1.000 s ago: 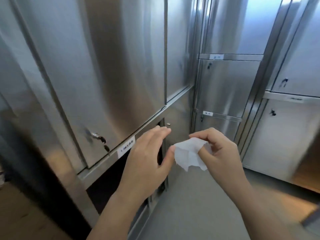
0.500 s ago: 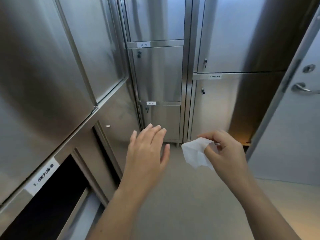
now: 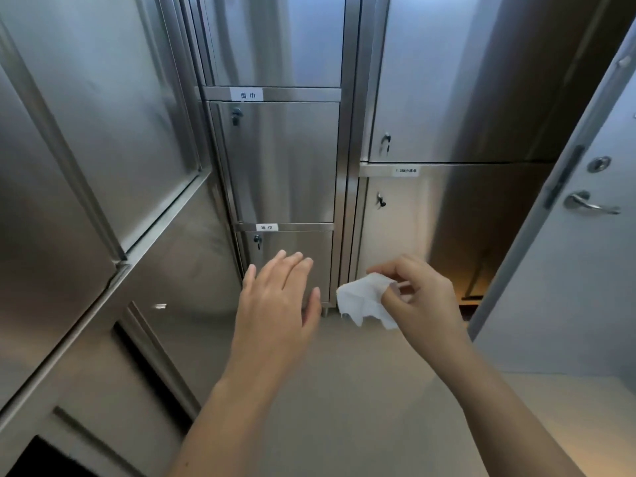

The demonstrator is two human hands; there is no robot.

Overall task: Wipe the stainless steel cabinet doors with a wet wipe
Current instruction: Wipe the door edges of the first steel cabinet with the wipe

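The left hand (image 3: 275, 299) was held out flat with straight fingers, touching nothing, in front of the small brushed stainless steel cabinet door (image 3: 309, 242) at the foot of the narrow middle column. Just beside it, the right hand (image 3: 425, 297) pinched a crumpled white wet wipe (image 3: 361, 301) between thumb and forefinger, the wipe clear of the other hand. Above and to either side stood taller steel doors (image 3: 282, 160) with small key locks (image 3: 236, 115) and white paper labels (image 3: 247, 95), over a pale grey floor (image 3: 344, 390), and at the right edge a grey room door (image 3: 568, 304) bore a silver lever handle (image 3: 590, 204).
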